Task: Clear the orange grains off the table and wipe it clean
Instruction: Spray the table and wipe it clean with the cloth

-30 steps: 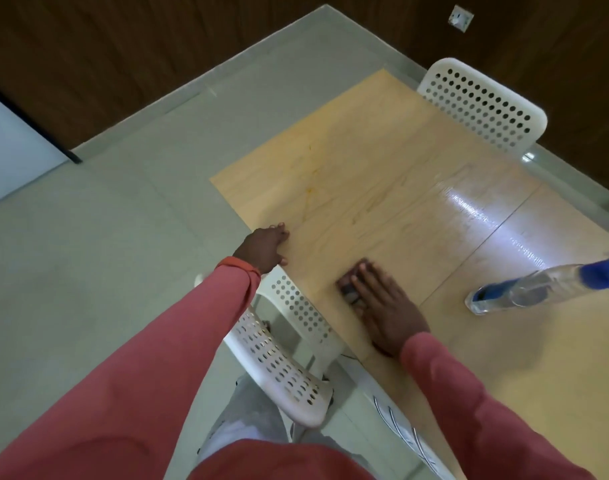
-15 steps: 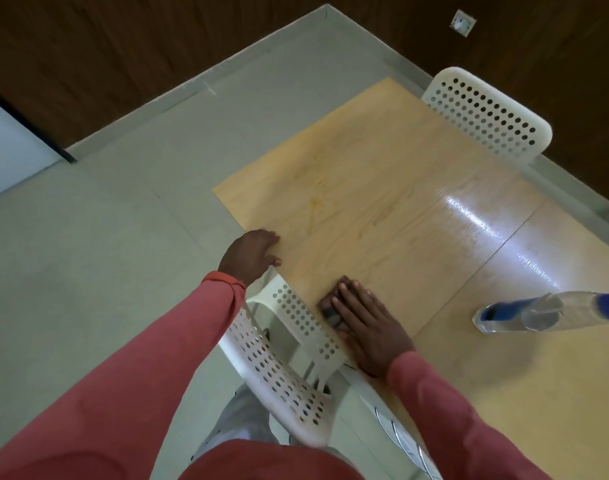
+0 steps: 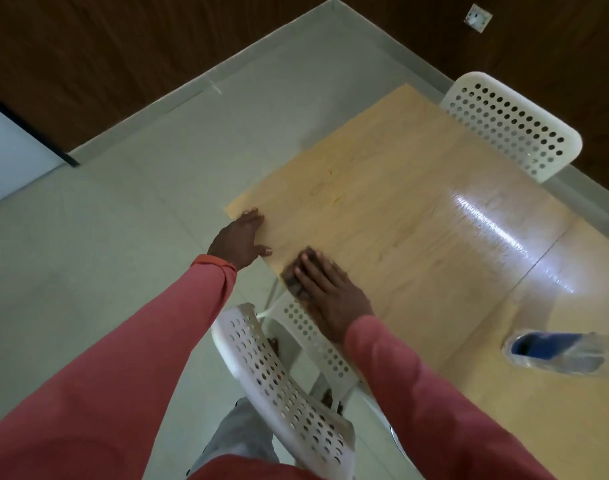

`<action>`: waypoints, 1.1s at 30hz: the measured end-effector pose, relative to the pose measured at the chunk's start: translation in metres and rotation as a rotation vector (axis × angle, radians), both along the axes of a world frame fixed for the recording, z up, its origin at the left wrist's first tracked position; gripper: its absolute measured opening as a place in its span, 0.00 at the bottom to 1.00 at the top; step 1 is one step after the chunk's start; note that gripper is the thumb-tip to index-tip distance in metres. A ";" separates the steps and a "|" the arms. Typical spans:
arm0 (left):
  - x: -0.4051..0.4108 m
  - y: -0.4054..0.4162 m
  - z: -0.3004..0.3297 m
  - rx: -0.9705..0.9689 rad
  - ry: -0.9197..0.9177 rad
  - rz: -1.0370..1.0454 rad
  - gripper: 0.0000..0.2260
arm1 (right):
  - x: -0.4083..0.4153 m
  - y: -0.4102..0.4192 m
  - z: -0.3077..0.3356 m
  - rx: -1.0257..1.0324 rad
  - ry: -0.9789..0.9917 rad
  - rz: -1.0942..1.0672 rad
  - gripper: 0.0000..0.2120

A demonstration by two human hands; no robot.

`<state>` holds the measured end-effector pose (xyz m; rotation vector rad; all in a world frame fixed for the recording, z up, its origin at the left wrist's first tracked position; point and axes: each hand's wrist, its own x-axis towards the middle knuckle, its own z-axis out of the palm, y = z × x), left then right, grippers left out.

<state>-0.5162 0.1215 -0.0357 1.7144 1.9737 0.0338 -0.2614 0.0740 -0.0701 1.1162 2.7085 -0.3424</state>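
My right hand [image 3: 325, 289] lies flat on a small dark cloth [image 3: 292, 276] and presses it onto the light wooden table [image 3: 400, 209] right at the near edge. Most of the cloth is hidden under my fingers. My left hand [image 3: 239, 239] rests at the table's near left corner, fingers along the edge and thumb on top. Faint orange specks [image 3: 330, 173] show on the tabletop farther back.
A clear spray bottle [image 3: 559, 353] with blue liquid lies on the table at the right. A white perforated chair [image 3: 282, 382] stands under my arms at the near edge. Another white chair [image 3: 510, 126] is at the far side. Pale floor tiles lie to the left.
My right hand has drawn the cloth back to the table's near edge. My left hand has slid along the edge toward the left corner.
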 end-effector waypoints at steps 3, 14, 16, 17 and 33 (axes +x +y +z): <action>-0.006 0.011 0.003 -0.059 -0.030 0.022 0.41 | 0.047 -0.013 -0.001 -0.022 0.062 0.005 0.29; -0.011 0.021 -0.004 -0.098 0.006 0.000 0.44 | -0.042 0.179 0.005 0.034 0.027 -0.397 0.32; -0.011 0.020 -0.004 -0.091 0.007 -0.004 0.44 | -0.059 0.140 0.003 0.026 0.044 -0.204 0.29; -0.011 0.020 -0.004 -0.084 0.008 -0.009 0.44 | -0.054 0.114 0.002 0.017 0.049 -0.108 0.28; -0.015 0.019 -0.017 -0.035 -0.072 0.051 0.43 | -0.100 0.231 0.001 0.063 0.053 -0.257 0.29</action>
